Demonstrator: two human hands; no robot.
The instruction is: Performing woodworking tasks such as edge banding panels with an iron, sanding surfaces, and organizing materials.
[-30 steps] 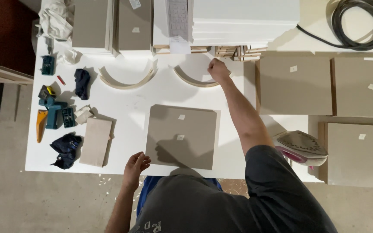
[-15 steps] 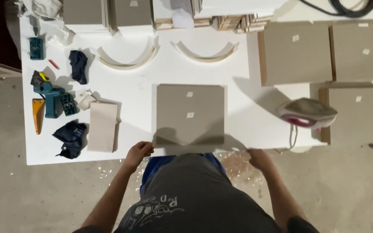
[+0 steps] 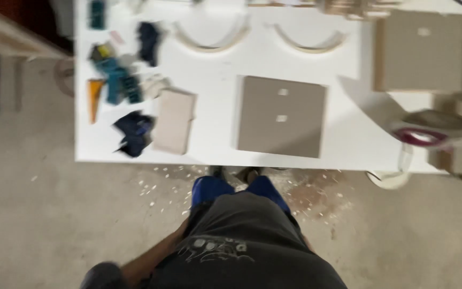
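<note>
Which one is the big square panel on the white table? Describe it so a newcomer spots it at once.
Start at the white table that fills the upper part of the view. Near the middle of its front edge, just ahead of the person, lies the grey square panel, flat. Unlike the smaller, paler block to its left, it is wide, square and carries two small white tags.

The blurred head view looks down on a white worktop (image 3: 316,59) with a square grey panel (image 3: 282,116) lying flat near its front edge and a smaller beige block (image 3: 174,121) beside it to the left. Two curved wooden pieces (image 3: 212,40) lie farther back, and what seems to be a clothes iron (image 3: 434,130) rests at the right. Neither of the person's hands shows clearly; only a forearm (image 3: 156,257) hangs beside the dark shirt.
</note>
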